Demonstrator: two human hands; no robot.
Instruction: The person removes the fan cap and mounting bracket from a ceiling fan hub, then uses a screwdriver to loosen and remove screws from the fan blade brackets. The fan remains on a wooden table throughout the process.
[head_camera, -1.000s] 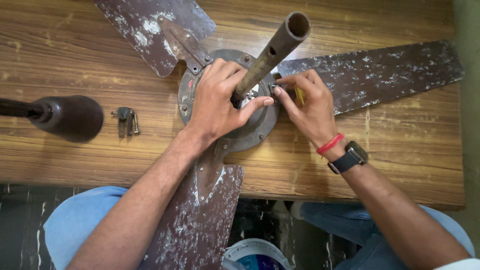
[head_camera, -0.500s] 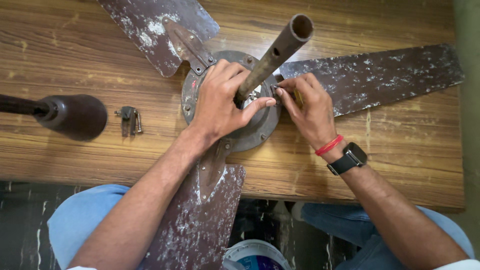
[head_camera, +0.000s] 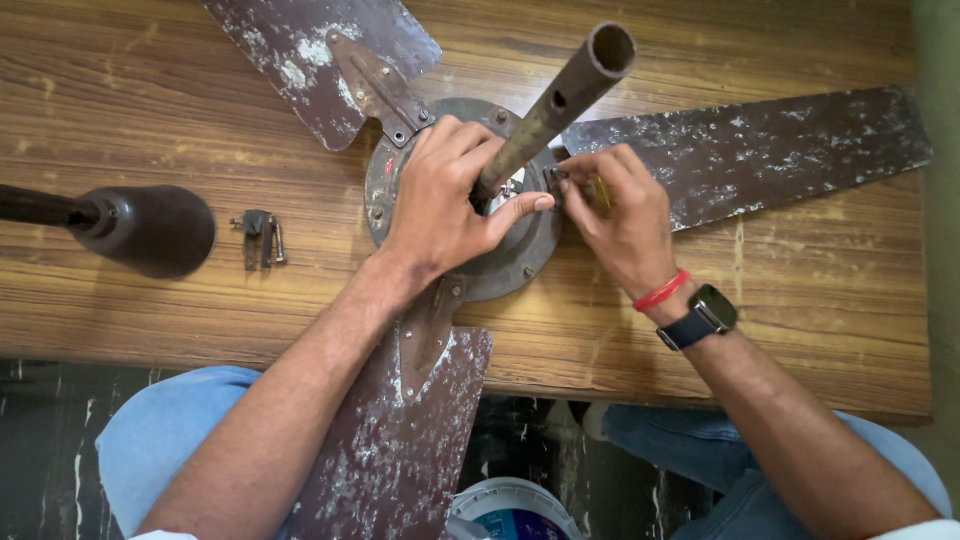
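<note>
Far left on the wooden table (head_camera: 120, 110): a dark bell-shaped cover (head_camera: 150, 231) on its rod, lying on its side. Just right of it, a small metal clamp piece (head_camera: 260, 238), apart from everything else.

Centre: an old ceiling fan, round motor housing (head_camera: 505, 270) flat on the table, three paint-flecked brown blades (head_camera: 760, 150) reaching up-left, right and down over the table's near edge. Rusty down-rod (head_camera: 560, 100) rising tilted from the hub toward the camera.

Left hand (head_camera: 445, 205) coming in from the lower left, forearm slanted, palm down over the housing, fingers curled around the rod's base, thumb stretched right along the hub.

Right hand (head_camera: 620, 225) entering from the lower right, wrist bent, red band and dark watch (head_camera: 700, 317) on it. Fingertips bunched together, pinching a small yellowish-handled tool (head_camera: 592, 192) against the hub beside the rod; tip hidden, exact kind unclear.

Below the table edge: blue-clad knees, a white bucket (head_camera: 510, 510).
</note>
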